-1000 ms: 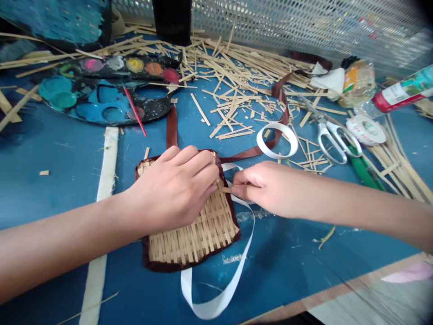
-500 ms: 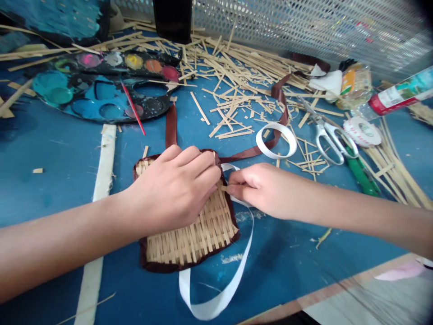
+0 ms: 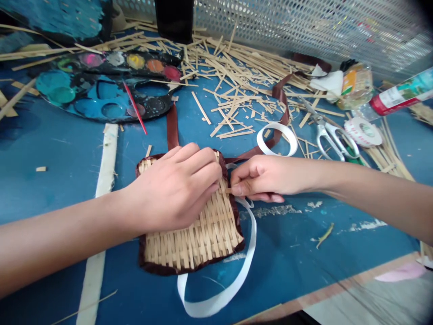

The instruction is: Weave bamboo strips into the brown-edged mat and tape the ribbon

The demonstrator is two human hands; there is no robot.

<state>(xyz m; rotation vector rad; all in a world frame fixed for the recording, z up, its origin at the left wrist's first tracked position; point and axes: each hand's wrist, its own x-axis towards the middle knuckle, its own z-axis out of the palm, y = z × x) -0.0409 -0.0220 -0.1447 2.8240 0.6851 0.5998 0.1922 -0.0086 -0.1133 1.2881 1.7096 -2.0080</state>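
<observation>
Palette [image 3: 91,81] holds many-coloured paint [image 3: 135,61]; left hand [image 3: 177,186] rests on woven panel [image 3: 194,248].

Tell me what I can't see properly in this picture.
- Head view: part of the woven panel, covered by the left hand.
- Head view: one end of the thin strip, hidden by the right hand.
- Head view: one end of the red-and-white container, cut off by the right edge.
- Head view: print on the tape roll, too small and blurred.

light: even, moderate | shadows: soft, on blue table [image 3: 287,266] | top-right corner: dark | edges: blurred, stretched
</observation>
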